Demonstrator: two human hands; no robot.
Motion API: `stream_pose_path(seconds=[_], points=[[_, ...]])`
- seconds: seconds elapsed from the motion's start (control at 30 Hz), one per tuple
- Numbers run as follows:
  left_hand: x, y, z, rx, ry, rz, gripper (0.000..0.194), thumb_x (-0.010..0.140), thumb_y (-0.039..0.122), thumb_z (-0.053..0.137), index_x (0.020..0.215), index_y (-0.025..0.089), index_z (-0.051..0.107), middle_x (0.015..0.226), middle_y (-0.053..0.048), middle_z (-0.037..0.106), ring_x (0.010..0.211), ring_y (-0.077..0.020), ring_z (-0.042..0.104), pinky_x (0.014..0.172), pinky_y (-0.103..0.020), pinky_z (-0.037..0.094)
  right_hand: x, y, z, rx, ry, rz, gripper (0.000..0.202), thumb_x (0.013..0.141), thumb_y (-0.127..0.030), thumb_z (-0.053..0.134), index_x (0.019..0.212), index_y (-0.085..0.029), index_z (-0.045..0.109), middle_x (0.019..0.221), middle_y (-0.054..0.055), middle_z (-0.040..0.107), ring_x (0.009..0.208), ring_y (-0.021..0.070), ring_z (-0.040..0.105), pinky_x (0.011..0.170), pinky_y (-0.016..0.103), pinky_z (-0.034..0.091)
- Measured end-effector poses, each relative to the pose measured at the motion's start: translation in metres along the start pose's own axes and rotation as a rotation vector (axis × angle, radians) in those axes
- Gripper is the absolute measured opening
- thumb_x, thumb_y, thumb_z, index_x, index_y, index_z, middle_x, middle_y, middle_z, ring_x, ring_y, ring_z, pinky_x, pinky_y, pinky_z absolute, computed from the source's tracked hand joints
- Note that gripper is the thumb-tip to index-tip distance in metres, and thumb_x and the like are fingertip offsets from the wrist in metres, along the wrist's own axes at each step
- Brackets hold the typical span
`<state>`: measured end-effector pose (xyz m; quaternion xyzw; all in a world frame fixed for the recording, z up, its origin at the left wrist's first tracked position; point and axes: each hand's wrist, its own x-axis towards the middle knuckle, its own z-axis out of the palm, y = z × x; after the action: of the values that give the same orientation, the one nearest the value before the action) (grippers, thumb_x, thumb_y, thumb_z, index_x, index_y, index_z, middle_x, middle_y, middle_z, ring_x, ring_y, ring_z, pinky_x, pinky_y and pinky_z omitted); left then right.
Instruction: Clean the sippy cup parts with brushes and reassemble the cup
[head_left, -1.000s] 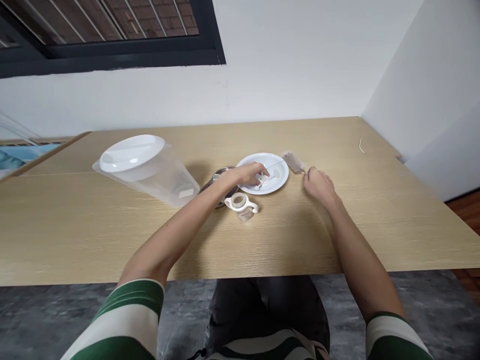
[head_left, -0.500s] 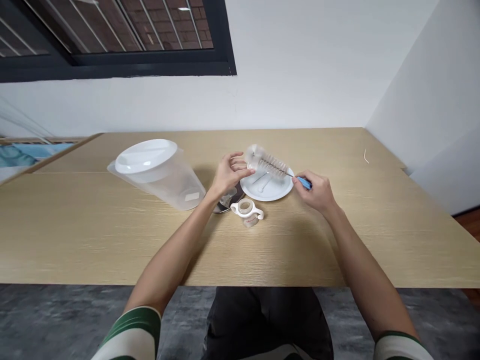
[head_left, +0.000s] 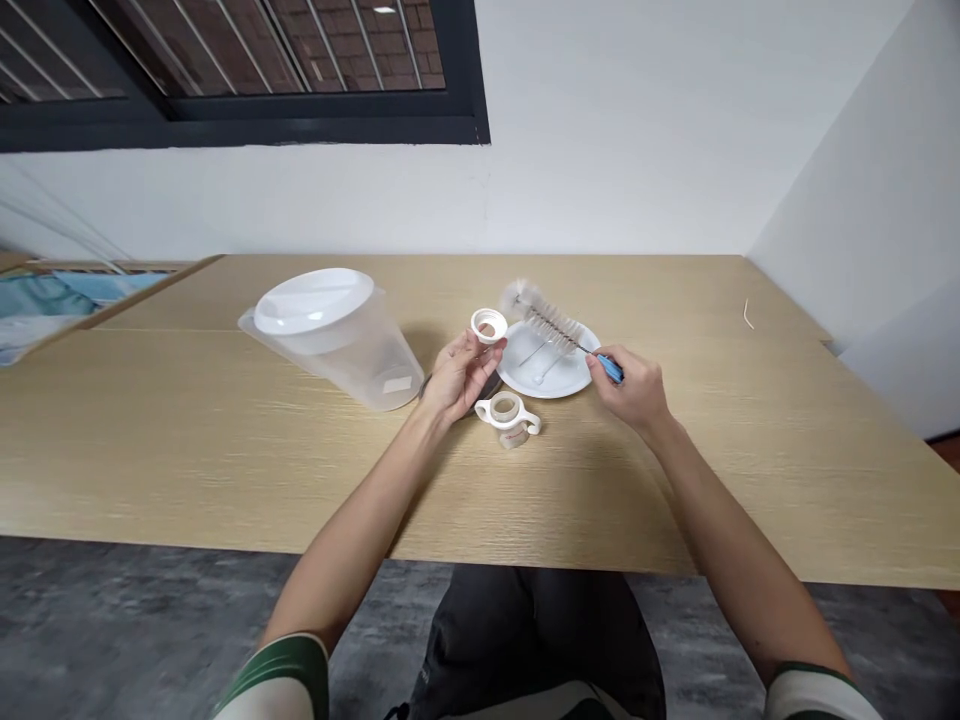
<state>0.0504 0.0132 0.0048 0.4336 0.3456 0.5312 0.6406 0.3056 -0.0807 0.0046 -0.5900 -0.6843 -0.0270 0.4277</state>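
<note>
Between its fingertips my left hand point(head_left: 459, 378) holds a white ring point(head_left: 489, 326), its opening tilted toward me. My right hand point(head_left: 630, 385) is closed round the blue handle point(head_left: 610, 368) of a bristle brush point(head_left: 541, 310). The brush head is above a white plate point(head_left: 568, 385) with thin, small tools on it, just right of the ring. Nearer to me stands a small clear bottle point(head_left: 514, 436) with a white two-handled holder point(head_left: 510, 412). A dark round plate point(head_left: 491, 387) is partly hidden behind my left hand.
A translucent pitcher point(head_left: 352, 355) with a white lid stands left of my left hand. A thin white curved piece point(head_left: 748, 314) lies at the back right of the wooden table point(head_left: 262, 470). Walls border the back and right.
My left hand has turned palm up, and the white ring now shows clear of the brush bristles. My right hand still grips the brush. The view has shifted slightly.
</note>
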Motion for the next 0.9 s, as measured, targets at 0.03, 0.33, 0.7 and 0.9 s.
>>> stream_pose_path(seconds=[0.03,0.33,0.7,0.9], points=[[-0.001,0.000,0.000,-0.017,0.008,-0.003,0.020,0.094,0.033,0.074,0.104,0.017,0.066,0.115,-0.009,0.075,0.113,-0.0186,0.074,0.105,-0.028,0.060,0.000,-0.001,0.000,0.012,-0.001,-0.010,0.037,0.101,-0.046,0.046,0.092,-0.019,0.071,0.081,0.008,0.076,0.070,0.0190,0.067,0.069,0.030,0.048],[-0.005,0.003,-0.010,0.180,0.012,0.165,0.076,0.067,0.042,0.096,0.127,0.018,0.056,0.116,-0.012,0.075,0.107,-0.0250,0.076,0.103,-0.042,0.062,-0.002,-0.003,0.001,0.036,0.003,-0.043,0.037,0.101,-0.045,0.045,0.092,-0.020,0.070,0.078,0.007,0.074,0.065,0.0178,0.064,0.066,0.029,0.048],[-0.030,0.043,-0.037,1.037,0.018,0.545,0.065,0.084,0.040,0.080,0.138,0.020,0.052,0.125,-0.011,0.074,0.111,-0.0243,0.072,0.102,-0.039,0.058,0.012,0.037,-0.023,-0.313,-0.088,0.383,0.038,0.101,-0.043,0.044,0.110,-0.016,0.069,0.104,0.016,0.077,0.095,0.0304,0.070,0.084,0.037,0.049],[-0.061,0.038,-0.066,1.375,0.042,0.207,0.043,0.088,0.043,0.071,0.123,0.018,0.065,0.113,-0.012,0.076,0.100,-0.0296,0.072,0.093,-0.041,0.056,0.009,0.053,-0.023,-0.499,-0.336,0.679,0.045,0.105,-0.038,0.037,0.128,-0.008,0.061,0.113,0.027,0.073,0.106,0.0388,0.070,0.084,0.043,0.049]])
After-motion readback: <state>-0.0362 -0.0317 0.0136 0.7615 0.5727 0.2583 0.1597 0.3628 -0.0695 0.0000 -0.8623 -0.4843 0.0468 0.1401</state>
